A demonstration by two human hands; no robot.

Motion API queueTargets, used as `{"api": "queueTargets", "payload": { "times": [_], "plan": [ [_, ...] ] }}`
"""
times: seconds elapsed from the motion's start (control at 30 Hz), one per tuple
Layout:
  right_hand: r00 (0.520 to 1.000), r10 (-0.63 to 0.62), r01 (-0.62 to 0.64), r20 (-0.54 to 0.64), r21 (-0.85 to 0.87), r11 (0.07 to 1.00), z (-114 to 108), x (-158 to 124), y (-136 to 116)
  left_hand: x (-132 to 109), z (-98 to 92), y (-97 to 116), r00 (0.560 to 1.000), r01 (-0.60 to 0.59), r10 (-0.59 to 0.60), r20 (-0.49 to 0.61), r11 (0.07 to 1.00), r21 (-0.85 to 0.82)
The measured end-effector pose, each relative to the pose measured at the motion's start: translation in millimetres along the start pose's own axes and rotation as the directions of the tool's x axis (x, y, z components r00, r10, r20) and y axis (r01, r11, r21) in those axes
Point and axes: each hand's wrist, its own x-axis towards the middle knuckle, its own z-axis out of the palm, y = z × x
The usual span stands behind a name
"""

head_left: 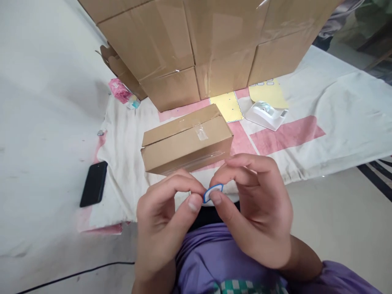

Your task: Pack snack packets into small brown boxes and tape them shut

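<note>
Left fingers and right fingers pinch a small blue-edged white paper-like piece. Probably light, easily creased; grip its edges.

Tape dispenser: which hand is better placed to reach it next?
Right hand, probably: the tape dispenser sits ahead of it, past the right end of the small box; the left hand is farther away. Catch: the right pinches the small blue-edged piece, so it would need freeing first.

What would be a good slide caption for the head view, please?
Right hand pinching a blue-edged piece against the left hand, small box beyond.
</note>
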Motion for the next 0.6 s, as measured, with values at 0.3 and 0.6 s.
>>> {"api": "queueTargets", "payload": {
  "times": [0.3, 0.6],
  "plan": [
    [0.996, 0.043, -0.038, 0.078, -0.066, 0.997, -4, 1, -6, 3, -6.7, -6, 0.979, 0.152, -0.104, 0.176, 0.944, -0.291],
    [0.983, 0.045, -0.036, 0.181, -0.05, 0.998, -5, 4, -7, 8, -8.4, -12, 0.967, 0.168, -0.072, 0.246, 0.903, -0.395]
  ]
}}
